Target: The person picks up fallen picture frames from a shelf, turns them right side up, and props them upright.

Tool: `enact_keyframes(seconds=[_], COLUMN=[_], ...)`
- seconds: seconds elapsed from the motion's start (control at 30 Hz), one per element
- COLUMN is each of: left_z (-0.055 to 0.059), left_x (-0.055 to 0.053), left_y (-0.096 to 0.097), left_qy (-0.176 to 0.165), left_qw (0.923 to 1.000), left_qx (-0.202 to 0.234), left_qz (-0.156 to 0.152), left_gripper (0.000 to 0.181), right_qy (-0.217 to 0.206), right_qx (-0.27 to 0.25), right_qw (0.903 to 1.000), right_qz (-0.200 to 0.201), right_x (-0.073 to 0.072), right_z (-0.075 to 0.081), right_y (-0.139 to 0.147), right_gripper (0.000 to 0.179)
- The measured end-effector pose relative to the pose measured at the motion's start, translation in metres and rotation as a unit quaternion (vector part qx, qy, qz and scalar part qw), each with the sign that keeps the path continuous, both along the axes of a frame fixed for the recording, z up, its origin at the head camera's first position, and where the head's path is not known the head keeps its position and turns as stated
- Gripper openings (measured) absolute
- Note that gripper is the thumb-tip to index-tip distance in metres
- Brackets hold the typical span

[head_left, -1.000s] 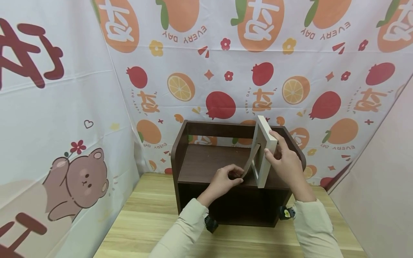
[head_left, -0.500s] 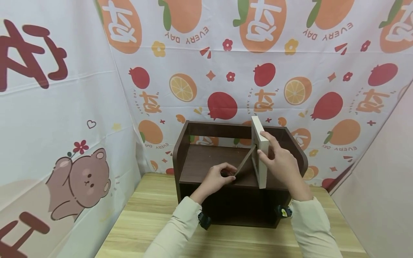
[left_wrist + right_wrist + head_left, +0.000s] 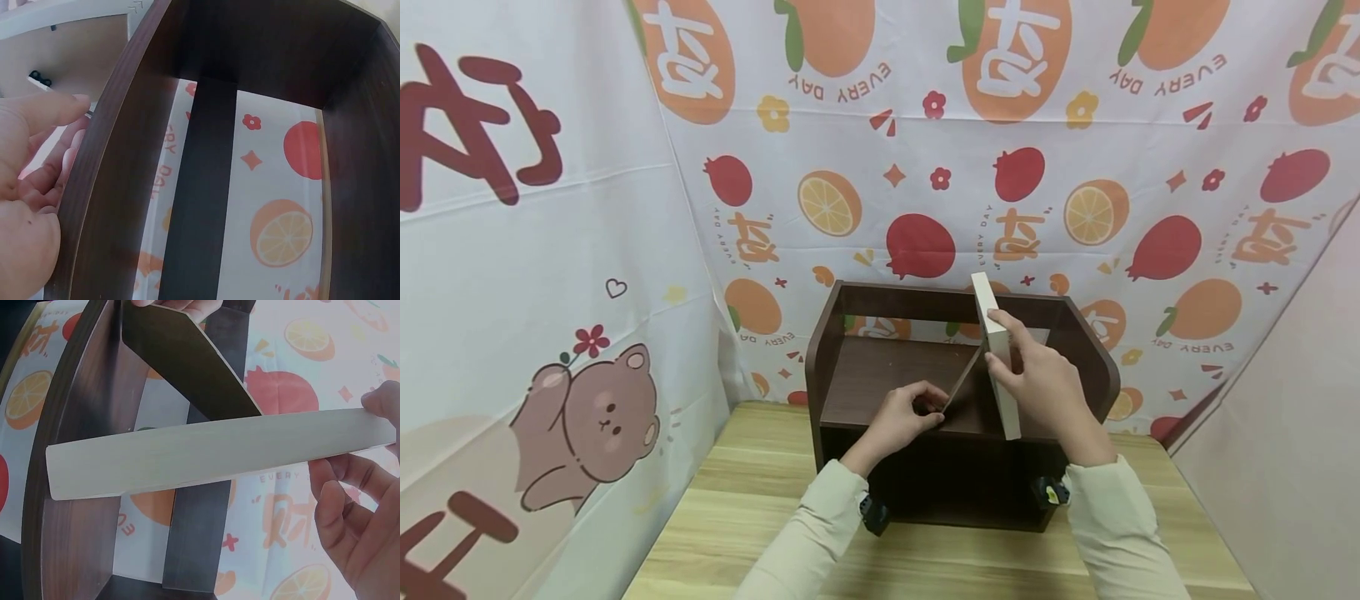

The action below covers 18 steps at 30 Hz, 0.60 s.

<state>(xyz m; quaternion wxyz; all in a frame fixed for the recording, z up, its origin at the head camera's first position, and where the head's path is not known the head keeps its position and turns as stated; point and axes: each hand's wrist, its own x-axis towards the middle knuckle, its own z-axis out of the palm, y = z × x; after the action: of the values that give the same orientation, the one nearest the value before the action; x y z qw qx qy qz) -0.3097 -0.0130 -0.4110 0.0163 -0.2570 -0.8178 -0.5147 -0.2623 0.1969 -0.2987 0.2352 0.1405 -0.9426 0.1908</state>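
Observation:
A white picture frame [image 3: 1007, 408] stands upright, turned edge-on, on the top board of a dark brown shelf unit [image 3: 880, 367]. My right hand [image 3: 1047, 387] grips its upper side edge, thumb on one face and fingers on the other. From the frame's back slants a flat easel leg [image 3: 181, 356], swung well out. My left hand [image 3: 898, 421] pinches the leg's lower end, close to the board's front edge. In the left wrist view the brown backing [image 3: 81, 50] shows beyond the shelf edge, beside my left hand [image 3: 31, 150]. The frame's front is hidden from the head view.
The shelf unit has raised sides, a back rail [image 3: 917, 300] and a dark lower compartment [image 3: 955, 479]. It stands on a light wood table [image 3: 752, 483]. A fruit-printed cloth [image 3: 850, 142] hangs behind, and a bear-printed cloth [image 3: 647, 250] at the left.
The frame has turned from showing its back to nearly edge-on, its upper part shifting left along with my right hand. My left hand has moved slightly left with the leg's end.

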Motion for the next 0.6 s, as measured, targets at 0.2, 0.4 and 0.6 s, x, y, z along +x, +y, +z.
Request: enact_keyframes(seconds=[0.2,0.4,0.6], left_z=[-0.0006,-0.0009,0.0017], left_x=[0.0010,0.0011,0.0021], left_y=[0.0000,-0.0014,-0.0017], left_qy=[-0.001,-0.009,-0.010], left_qw=[1.0000,0.9999,0.9999], left_qx=[-0.005,0.000,0.001], left_qz=[0.000,0.004,0.004], left_gripper=[0.019,0.020,0.029], right_qy=[0.005,0.017,-0.005], right_qx=[0.015,0.030,0.051], right_qw=[0.9999,0.9991,0.9974], right_qz=[0.005,0.024,0.051], right_x=[0.0013,0.0008,0.0008], right_z=[0.0010,0.0022,0.0083], right_y=[-0.0031,-0.0028,0.0035], right_gripper=[0.057,0.058,0.058])
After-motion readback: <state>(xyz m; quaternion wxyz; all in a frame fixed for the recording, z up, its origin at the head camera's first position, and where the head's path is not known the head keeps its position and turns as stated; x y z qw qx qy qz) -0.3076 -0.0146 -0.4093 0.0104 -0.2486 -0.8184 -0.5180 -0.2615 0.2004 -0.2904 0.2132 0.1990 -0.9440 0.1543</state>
